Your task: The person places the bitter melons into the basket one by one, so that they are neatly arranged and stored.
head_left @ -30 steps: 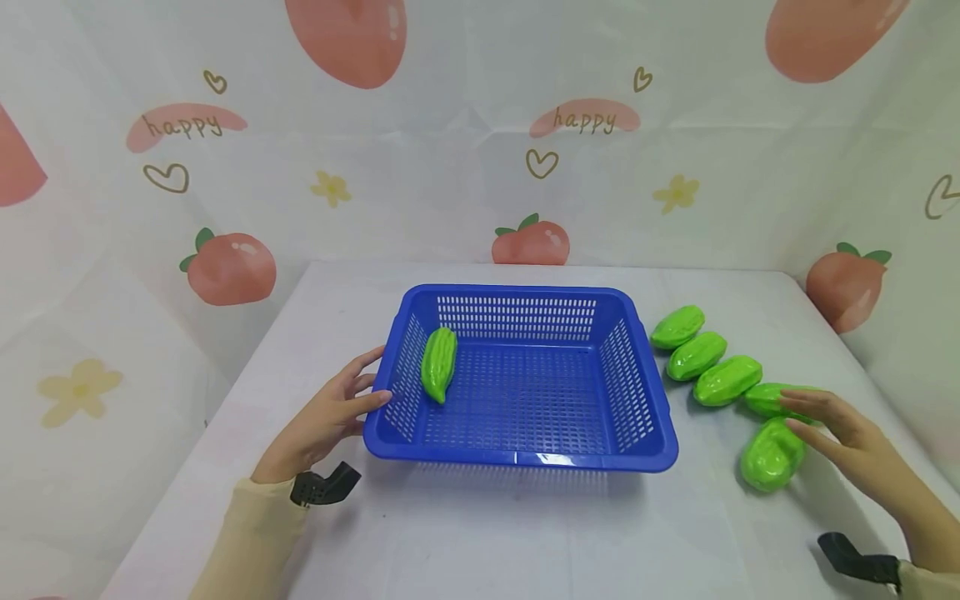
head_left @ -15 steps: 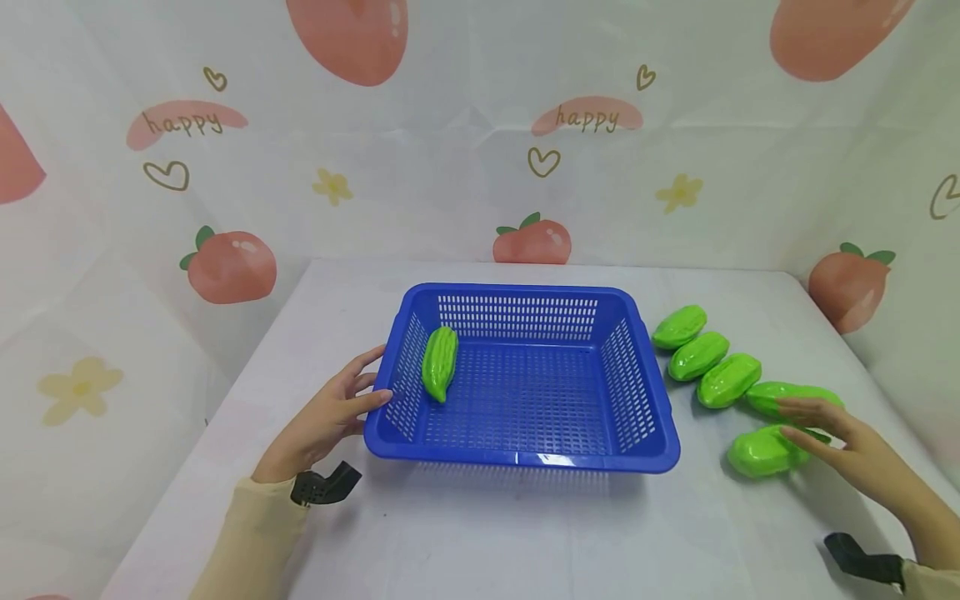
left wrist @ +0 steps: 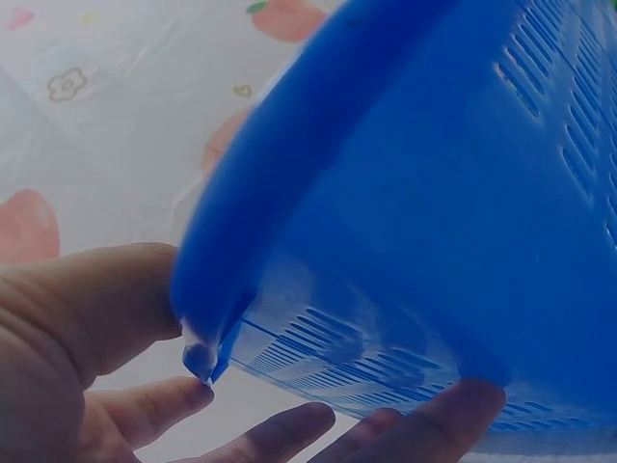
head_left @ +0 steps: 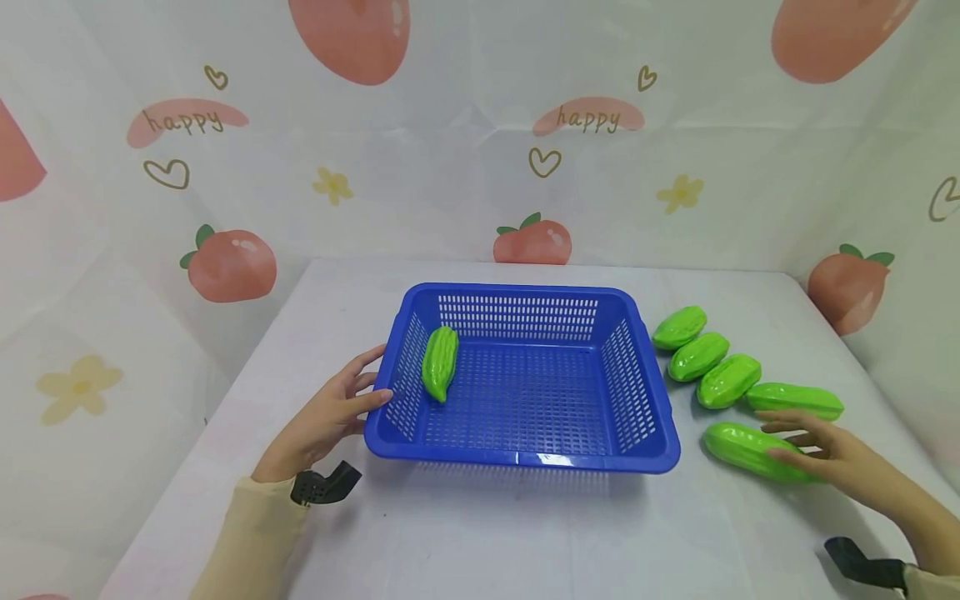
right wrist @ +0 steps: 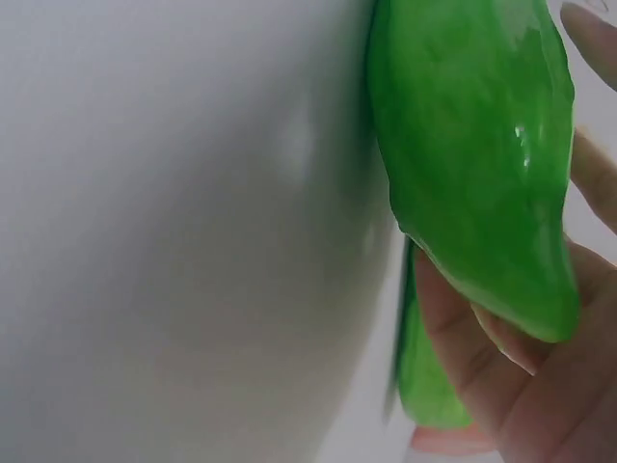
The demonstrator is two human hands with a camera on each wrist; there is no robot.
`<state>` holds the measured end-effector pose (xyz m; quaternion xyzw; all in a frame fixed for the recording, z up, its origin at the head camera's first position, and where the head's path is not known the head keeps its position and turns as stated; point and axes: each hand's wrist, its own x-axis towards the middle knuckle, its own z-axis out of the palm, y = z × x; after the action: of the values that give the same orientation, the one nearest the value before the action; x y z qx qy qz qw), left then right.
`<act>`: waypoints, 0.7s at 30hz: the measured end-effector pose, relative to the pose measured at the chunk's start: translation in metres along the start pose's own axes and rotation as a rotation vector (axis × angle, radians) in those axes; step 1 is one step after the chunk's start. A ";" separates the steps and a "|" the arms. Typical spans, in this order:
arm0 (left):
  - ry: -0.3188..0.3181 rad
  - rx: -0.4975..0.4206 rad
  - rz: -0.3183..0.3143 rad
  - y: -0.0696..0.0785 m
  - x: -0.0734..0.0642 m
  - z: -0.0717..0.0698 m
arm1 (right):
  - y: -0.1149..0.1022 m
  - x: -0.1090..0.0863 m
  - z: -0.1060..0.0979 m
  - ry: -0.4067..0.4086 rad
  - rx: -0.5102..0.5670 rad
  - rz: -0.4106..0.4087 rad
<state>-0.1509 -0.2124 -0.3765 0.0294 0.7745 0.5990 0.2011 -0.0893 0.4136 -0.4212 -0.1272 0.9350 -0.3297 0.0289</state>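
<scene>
A blue plastic basket (head_left: 517, 458) with slotted walls stands mid-table, one ribbed green bitter melon (head_left: 439, 363) lying at its left inside. My left hand (head_left: 330, 412) grips the basket's left rim, thumb at the edge and fingers along the outer wall; the left wrist view shows the fingers (left wrist: 280, 434) below the rim. At the right, my right hand (head_left: 832, 450) is around another bitter melon (head_left: 738, 446), its thumb on the near side and its fingers on the far side. In the right wrist view this melon (right wrist: 472, 145) fills the space between thumb and fingers.
Several more green bitter melons (head_left: 727, 382) lie in a slanting row between the basket and the table's right side. The table has a white cover (head_left: 480, 533). A fruit-printed cloth (head_left: 450, 167) hangs behind and at both sides.
The nearest melon has turned from pointing toward me to lying crosswise, its free end shifting left. My right hand has come lower around it. My left hand and the basket stay put.
</scene>
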 end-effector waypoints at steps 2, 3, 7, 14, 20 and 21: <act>0.001 0.003 -0.002 0.000 0.000 0.000 | -0.003 0.001 0.001 -0.036 -0.008 0.012; 0.001 0.004 -0.002 0.000 0.000 0.000 | -0.004 0.002 0.002 -0.056 -0.009 0.018; 0.001 0.002 -0.001 0.000 0.000 0.000 | -0.011 0.005 0.006 -0.105 -0.024 0.029; -0.001 0.000 0.004 0.000 0.000 0.000 | -0.022 0.008 0.010 -0.144 -0.038 0.012; -0.004 -0.005 0.005 0.000 0.000 0.000 | -0.024 0.009 0.010 -0.120 -0.006 -0.013; -0.003 -0.005 0.007 0.000 0.000 0.000 | -0.025 0.010 0.009 -0.116 -0.006 -0.016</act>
<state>-0.1505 -0.2122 -0.3763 0.0325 0.7726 0.6017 0.2002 -0.0924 0.3870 -0.4126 -0.1535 0.9317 -0.3194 0.0800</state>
